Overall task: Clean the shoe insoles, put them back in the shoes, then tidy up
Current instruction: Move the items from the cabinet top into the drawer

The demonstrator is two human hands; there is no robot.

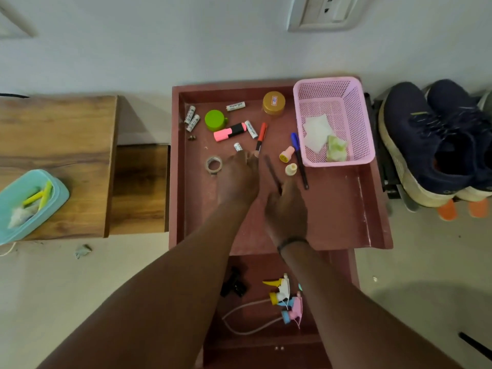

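Hands reach into the tray (346,222): left hand (237,179) fingertips on the red pen (261,137), right hand (286,209) pinching a dark stick (271,170); two shoes (436,142) at 3 o'clock.

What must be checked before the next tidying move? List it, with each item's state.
1. Shoes parked together at the right: ok.
2. Insoles back inside them: cannot tell, the openings are dark.
3. Room left in the pink basket: ok, only white wipes and a green packet lie in it.
4. Left hand at the red pen: ok, fingertips at its near end; grip cannot tell.
5. Right hand grip on the dark thin stick: cannot tell, blurred.
6. Tray cleared: not ok; batteries, highlighter and tape lie loose.
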